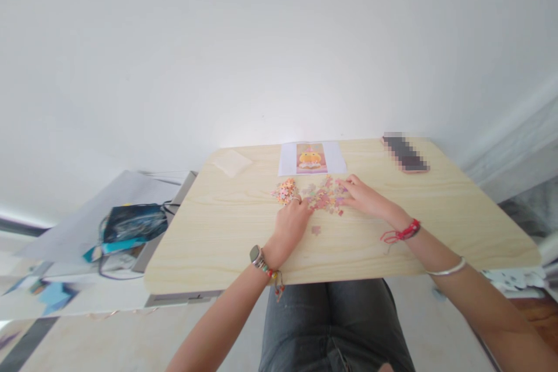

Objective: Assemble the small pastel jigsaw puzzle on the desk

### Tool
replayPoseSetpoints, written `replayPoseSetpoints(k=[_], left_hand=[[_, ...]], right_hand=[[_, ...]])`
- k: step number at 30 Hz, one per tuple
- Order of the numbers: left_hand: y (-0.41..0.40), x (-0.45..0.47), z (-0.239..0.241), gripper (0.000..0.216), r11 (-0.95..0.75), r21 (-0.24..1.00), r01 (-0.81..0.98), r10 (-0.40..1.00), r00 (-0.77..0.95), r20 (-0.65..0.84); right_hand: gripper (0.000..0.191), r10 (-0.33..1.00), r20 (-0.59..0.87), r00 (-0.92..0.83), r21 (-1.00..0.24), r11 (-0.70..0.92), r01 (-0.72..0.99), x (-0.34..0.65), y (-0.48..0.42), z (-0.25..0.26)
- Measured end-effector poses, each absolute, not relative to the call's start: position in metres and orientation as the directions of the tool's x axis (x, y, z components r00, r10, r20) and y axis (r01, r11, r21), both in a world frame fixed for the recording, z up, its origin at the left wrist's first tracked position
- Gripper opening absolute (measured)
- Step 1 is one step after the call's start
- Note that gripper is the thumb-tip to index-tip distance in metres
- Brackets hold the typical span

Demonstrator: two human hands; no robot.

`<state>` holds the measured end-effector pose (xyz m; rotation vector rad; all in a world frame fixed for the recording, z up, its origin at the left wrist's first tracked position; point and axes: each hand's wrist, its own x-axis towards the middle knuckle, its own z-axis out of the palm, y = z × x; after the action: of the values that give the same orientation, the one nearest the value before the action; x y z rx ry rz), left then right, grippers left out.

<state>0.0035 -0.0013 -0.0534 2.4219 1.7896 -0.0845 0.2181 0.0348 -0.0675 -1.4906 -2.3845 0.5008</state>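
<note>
Loose jigsaw puzzle pieces (323,200) lie spread between my two hands on a light wooden table. My left hand (291,225) rests at their left edge, its fingers curled down and the fingertips partly hidden. Just beyond it sits a denser heap of puzzle pieces (286,190). At the right edge of the spread, my right hand (362,196) touches pieces with its thumb and fingers apart. A single puzzle piece (316,231) lies nearer to me. Behind the pieces is a sheet with a printed picture (311,158) of a yellow figure.
A phone (405,154), blurred out, lies at the table's (209,244) back right. A pale flat packet (232,163) is at the back left. The wall (279,58) rises behind. Left of the table, a lower surface holds a dark blue bag (136,224) with a cord.
</note>
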Motion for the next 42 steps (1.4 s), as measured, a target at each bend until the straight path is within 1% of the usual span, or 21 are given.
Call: replayPoseSetpoints(k=[5, 8, 10, 12, 14, 15, 17, 19, 22, 25, 29, 32, 34, 38, 40, 42], left_hand=[[-0.003, 0.001, -0.053, 0.027, -0.307, 0.063, 0.950, 0.947, 0.311, -0.084], [-0.006, -0.006, -0.051, 0.025, -0.314, 0.051, 0.948, 0.947, 0.316, -0.063], [-0.008, -0.011, -0.049, 0.025, -0.303, 0.044, 0.952, 0.951, 0.305, -0.044], [-0.012, -0.014, -0.045, 0.026, -0.286, 0.042, 0.957, 0.958, 0.287, -0.023], [-0.018, -0.014, -0.042, 0.026, -0.285, 0.049, 0.957, 0.958, 0.286, -0.018], [-0.022, -0.014, -0.041, 0.025, -0.291, 0.057, 0.955, 0.956, 0.293, -0.024], [-0.030, -0.011, -0.040, 0.023, -0.310, 0.079, 0.948, 0.948, 0.314, -0.048], [-0.038, -0.010, -0.040, 0.023, -0.322, 0.099, 0.942, 0.941, 0.329, -0.075], [-0.047, -0.010, -0.044, 0.021, -0.334, 0.125, 0.934, 0.933, 0.347, -0.095], [-0.051, -0.012, -0.049, 0.020, -0.352, 0.162, 0.922, 0.923, 0.370, -0.103], [-0.050, -0.010, -0.053, 0.020, -0.346, 0.197, 0.917, 0.922, 0.371, -0.111], [-0.048, -0.007, -0.052, 0.020, -0.342, 0.214, 0.915, 0.916, 0.375, -0.139], [-0.048, -0.006, -0.052, 0.021, -0.338, 0.230, 0.913, 0.914, 0.376, -0.151], [-0.048, -0.006, -0.053, 0.024, -0.330, 0.264, 0.906, 0.918, 0.373, -0.133], [-0.049, -0.006, -0.056, 0.024, -0.329, 0.281, 0.902, 0.921, 0.372, -0.117], [-0.048, -0.006, -0.058, 0.025, -0.326, 0.294, 0.898, 0.924, 0.369, -0.104]], right_hand=[[0.057, 0.897, 0.112, -0.427, -0.404, 0.434, 0.805, 0.216, 0.014, -0.065], [0.058, 0.892, 0.134, -0.433, -0.352, 0.451, 0.820, 0.215, 0.002, -0.064], [0.057, 0.883, 0.163, -0.441, -0.338, 0.470, 0.815, 0.212, 0.003, -0.061], [0.047, 0.862, 0.200, -0.467, -0.344, 0.508, 0.790, 0.202, 0.010, -0.054], [0.026, 0.835, 0.218, -0.505, -0.354, 0.550, 0.756, 0.185, 0.023, -0.046], [0.019, 0.826, 0.201, -0.527, -0.363, 0.562, 0.743, 0.175, 0.030, -0.043], [0.016, 0.822, 0.159, -0.548, -0.359, 0.565, 0.743, 0.152, 0.044, -0.039], [0.016, 0.821, 0.123, -0.558, -0.317, 0.565, 0.762, 0.134, 0.056, -0.041], [0.015, 0.819, 0.072, -0.570, -0.198, 0.572, 0.796, 0.118, 0.067, -0.048], [0.016, 0.821, 0.058, -0.568, -0.102, 0.571, 0.815, 0.116, 0.071, -0.055], [0.017, 0.814, 0.073, -0.576, -0.044, 0.580, 0.814, 0.117, 0.075, -0.061], [0.016, 0.814, 0.062, -0.578, -0.050, 0.581, 0.812, 0.118, 0.077, -0.059], [0.016, 0.814, 0.085, -0.575, -0.073, 0.581, 0.811, 0.121, 0.076, -0.054], [0.015, 0.800, 0.203, -0.565, -0.198, 0.598, 0.776, 0.139, 0.055, -0.036], [0.013, 0.786, 0.238, -0.571, -0.253, 0.617, 0.745, 0.151, 0.035, -0.029], [0.011, 0.760, 0.258, -0.597, -0.279, 0.650, 0.707, 0.162, 0.012, -0.026]])
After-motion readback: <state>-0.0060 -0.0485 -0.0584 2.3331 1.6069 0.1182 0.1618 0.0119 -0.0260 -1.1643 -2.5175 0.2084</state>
